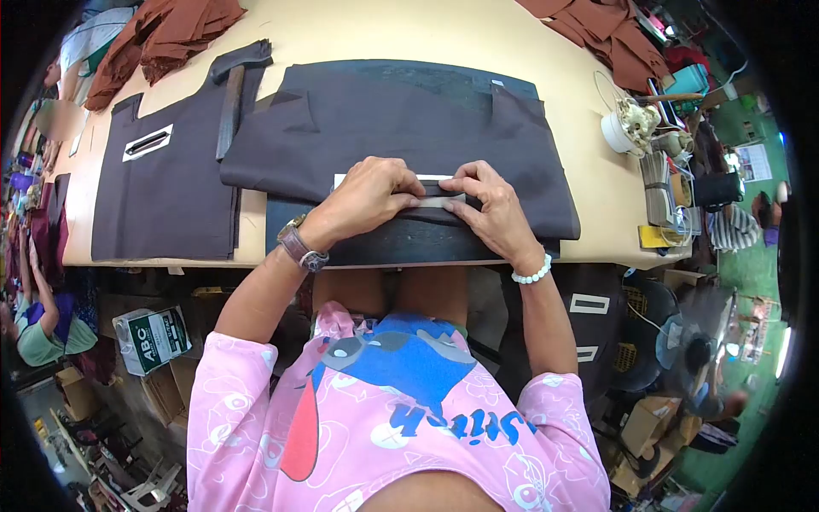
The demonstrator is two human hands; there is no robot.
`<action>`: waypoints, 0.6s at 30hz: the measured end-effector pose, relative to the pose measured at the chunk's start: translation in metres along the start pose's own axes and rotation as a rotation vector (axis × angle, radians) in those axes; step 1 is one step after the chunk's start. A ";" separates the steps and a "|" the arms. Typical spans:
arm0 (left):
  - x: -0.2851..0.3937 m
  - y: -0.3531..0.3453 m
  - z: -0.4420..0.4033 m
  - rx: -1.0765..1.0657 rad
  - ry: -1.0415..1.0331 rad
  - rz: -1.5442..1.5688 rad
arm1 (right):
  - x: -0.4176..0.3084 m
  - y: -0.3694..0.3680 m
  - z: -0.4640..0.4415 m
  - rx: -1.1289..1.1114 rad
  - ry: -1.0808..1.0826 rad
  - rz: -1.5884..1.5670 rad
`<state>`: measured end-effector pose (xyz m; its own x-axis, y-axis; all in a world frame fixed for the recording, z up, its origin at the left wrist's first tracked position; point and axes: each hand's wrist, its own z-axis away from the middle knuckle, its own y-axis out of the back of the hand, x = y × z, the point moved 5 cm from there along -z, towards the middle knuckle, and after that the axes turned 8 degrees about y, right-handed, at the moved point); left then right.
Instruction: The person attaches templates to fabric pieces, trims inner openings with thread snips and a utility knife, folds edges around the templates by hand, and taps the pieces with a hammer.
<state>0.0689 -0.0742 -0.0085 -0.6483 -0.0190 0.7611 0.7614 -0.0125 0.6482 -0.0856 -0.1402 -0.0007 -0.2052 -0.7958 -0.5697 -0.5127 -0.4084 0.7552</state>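
A dark garment panel [375, 119] lies over a dark board [333, 239] in front of me. Its near edge is bunched up around a narrow pale grey strip [441, 202]. My left hand [375, 192] is closed, thumb and fingers pinching the left end of this strip and the cloth by it. Pinching the right end is my right hand [493, 206], also closed. A white piece [339, 180] peeks out behind the fingers. How the layers are folded under my fingertips is hidden.
A hammer [231, 111] rests left of the board, on another dark panel [171, 205] bearing a white patch [148, 142] with a dark slit. Rust-brown cloth piles [183, 38] lie at the back. A white cup [616, 132] and bundled strips [657, 183] stand at right.
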 end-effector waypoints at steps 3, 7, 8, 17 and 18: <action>-0.003 -0.001 0.005 0.072 -0.084 -0.004 | -0.001 0.000 0.001 -0.010 0.019 0.012; -0.004 -0.003 0.011 0.136 -0.127 -0.011 | 0.008 0.001 0.009 -0.019 0.030 -0.169; -0.004 -0.003 0.011 0.137 -0.140 -0.024 | 0.009 0.004 0.008 -0.040 0.024 -0.205; 0.000 0.000 0.015 0.126 -0.096 -0.094 | -0.006 -0.024 -0.013 0.126 0.108 0.357; -0.002 0.007 0.020 0.113 -0.084 -0.118 | -0.003 -0.026 -0.011 0.124 0.081 0.324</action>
<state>0.0755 -0.0544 -0.0046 -0.7348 0.0601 0.6756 0.6778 0.1028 0.7280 -0.0624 -0.1323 -0.0146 -0.3093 -0.9101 -0.2759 -0.5303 -0.0757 0.8444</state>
